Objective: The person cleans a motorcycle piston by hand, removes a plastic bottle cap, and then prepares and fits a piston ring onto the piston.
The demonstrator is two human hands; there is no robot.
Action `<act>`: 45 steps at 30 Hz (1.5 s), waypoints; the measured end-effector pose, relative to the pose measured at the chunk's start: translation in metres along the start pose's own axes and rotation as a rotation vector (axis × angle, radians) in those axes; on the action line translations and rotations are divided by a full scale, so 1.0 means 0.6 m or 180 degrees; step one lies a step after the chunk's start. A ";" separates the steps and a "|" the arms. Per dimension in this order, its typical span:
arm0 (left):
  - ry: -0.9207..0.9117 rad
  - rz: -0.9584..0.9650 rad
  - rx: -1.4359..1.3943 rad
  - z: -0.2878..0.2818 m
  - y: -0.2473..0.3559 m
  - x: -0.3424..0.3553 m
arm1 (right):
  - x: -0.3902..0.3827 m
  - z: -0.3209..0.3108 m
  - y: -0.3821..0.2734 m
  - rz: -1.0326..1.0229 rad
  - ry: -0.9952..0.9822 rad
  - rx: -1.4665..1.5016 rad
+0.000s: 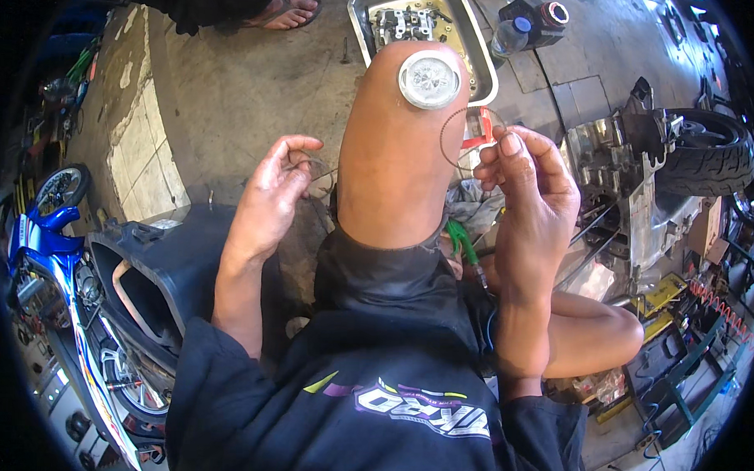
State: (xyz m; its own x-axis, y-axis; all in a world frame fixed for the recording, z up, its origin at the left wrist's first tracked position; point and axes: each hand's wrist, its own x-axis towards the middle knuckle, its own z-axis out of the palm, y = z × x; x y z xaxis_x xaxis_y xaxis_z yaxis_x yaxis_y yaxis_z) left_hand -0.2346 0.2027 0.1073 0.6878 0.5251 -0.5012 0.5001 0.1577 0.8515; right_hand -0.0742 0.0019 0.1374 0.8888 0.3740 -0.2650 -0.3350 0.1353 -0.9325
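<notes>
Take 12 o'clock as straight away from your chest. Your right hand (525,162) has its thumb and fingertips pinched on the thin, dark, round metal ring (442,142), which hangs out toward 9 o'clock with its face turned broadly up at you. The pale silver, round metal disc (430,79), shaped like a piston top, lies on your raised bare knee (392,157), its flat end facing up.

That disc sits at about 10 o'clock from your right hand and 2 o'clock from your left hand (279,182), so the right is nearer. The ring has no long axis to speak of; its near-circular loop lies at about 5 o'clock from the disc, just beside its rim in this view (whether they touch is unclear from this angle).

Your left hand is raised with its fingers loosely curled; a faint dark arc shows by the fingertips, but whether they grip it can't be made out.

Beyond the knee, at 12 o'clock, lies a shallow silver metal tray (483,56) holding greasy metal parts. A bright red, angular piece (485,123) shows through the ring.
</notes>
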 end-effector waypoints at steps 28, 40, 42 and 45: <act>0.0563 0.1963 0.0452 0.108 0.104 0.101 | 0.055 0.029 0.019 -0.0150 -0.0122 -0.0073; 0.0057 0.1364 0.0173 0.099 0.122 0.119 | 0.076 0.024 0.032 -0.0131 -0.0042 -0.0166; 0.0067 0.1295 0.0144 0.101 0.125 0.118 | 0.074 0.022 0.026 -0.0131 0.0056 -0.0205; -0.0079 0.1349 0.0145 0.091 0.125 0.115 | 0.076 0.013 0.036 -0.0473 -0.0079 -0.0475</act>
State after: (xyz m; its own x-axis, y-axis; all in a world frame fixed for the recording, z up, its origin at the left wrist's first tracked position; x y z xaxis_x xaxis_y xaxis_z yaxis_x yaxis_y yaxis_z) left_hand -0.1206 0.2051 0.1281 0.8497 0.5151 -0.1126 0.1930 -0.1052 0.9755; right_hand -0.0432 0.0293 0.1072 0.9163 0.3828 -0.1175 -0.1492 0.0540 -0.9873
